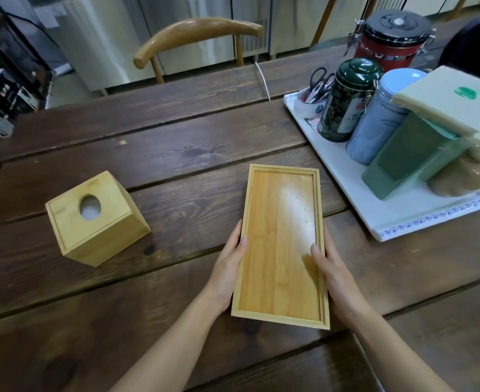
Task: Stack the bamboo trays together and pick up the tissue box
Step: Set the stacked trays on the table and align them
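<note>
A rectangular bamboo tray [282, 222] lies lengthwise in the middle of the dark wooden table [176, 137]. I cannot tell whether another tray lies under it. My left hand [227, 267] grips its left long edge, thumb on the rim. My right hand [332, 270] grips its right long edge, thumb resting inside the tray. A cube-shaped bamboo tissue box [97, 219] with a round hole in its lid stands to the left, apart from both hands; white tissue shows in the hole.
A white patterned tray [402, 222] at the right carries a green tin [346, 100], a pale blue canister [380, 120], a red jar [391, 43], a green box [411, 159] and a cup with scissors [315, 94]. A wooden chair [199, 35] stands at the far edge.
</note>
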